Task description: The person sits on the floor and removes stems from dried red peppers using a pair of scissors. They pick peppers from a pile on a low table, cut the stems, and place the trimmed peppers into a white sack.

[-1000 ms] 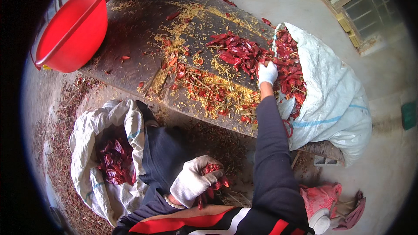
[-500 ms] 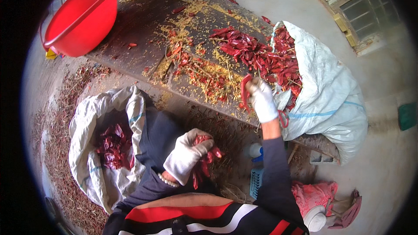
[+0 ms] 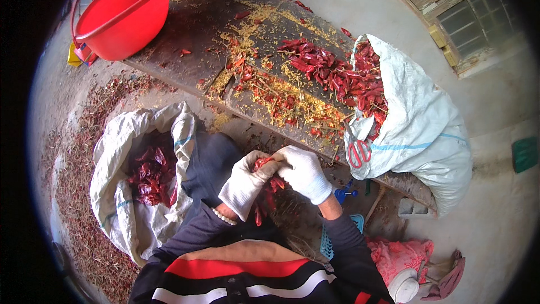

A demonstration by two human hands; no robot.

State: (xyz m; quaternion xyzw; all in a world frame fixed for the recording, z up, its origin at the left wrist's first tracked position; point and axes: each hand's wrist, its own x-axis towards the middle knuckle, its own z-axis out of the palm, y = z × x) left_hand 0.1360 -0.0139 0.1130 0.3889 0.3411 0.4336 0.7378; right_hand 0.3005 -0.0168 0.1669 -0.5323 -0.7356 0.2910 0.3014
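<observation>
My left hand (image 3: 242,184), in a white knit glove, is closed around a bunch of dried red chili peppers (image 3: 263,202) whose ends hang below the fingers. Meeting it from the right is my gloved right hand (image 3: 305,174), its thumb and fingers pinched at the top of the bunch; they appear to grip a chili pepper, mostly hidden by the gloves. To the left, an open white sack (image 3: 106,163) holds more dried chili peppers (image 3: 151,177). A heap of dried chilies (image 3: 320,65) spills across the table from a large white sack (image 3: 422,112) lying on its side.
Red-handled scissors (image 3: 359,153) lie by the large sack's mouth. Yellow seeds (image 3: 292,100) and chili scraps cover parts of the dark table (image 3: 194,28). A red basin (image 3: 126,19) stands at its far left. Below the table edge is a blue basket (image 3: 326,242). Stems litter the floor.
My right hand has come back from above the table, where it held a red chili pepper, down to my left hand. My left hand has risen slightly, still holding its bunch.
</observation>
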